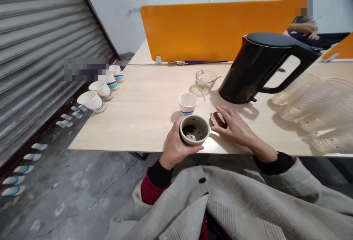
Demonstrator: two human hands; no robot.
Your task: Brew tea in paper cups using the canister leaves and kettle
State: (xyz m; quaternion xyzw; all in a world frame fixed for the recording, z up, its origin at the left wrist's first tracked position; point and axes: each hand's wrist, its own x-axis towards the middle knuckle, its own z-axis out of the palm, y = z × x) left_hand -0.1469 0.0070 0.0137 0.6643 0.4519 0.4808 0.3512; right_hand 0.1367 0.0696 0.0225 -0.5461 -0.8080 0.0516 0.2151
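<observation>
My left hand (pixel 176 145) is wrapped around a pale ceramic cup (pixel 208 131), held near the table's front edge and tilted so its inside shows. Dark tea leaves (pixel 190 132) cling to its bottom and wall. To its right, my right hand (pixel 234 125) has fingers and thumb around a small round brown lid (pixel 218 120) with a pale rim, low at the tabletop; the hand partly hides it. Just behind the ceramic cup stands a white paper cup (pixel 188 102) with blue stripes. Farther back is a clear glass bowl (pixel 205 80) with a thin stick or handle at its rim.
A black electric kettle (pixel 255 69) stands right of the bowl. Several clear plastic cups (pixel 317 104) stand at the right. Several paper cups (pixel 92 101) line the table's left edge. An orange divider (pixel 215 30) runs behind; another person's hand (pixel 305 29) shows beyond it.
</observation>
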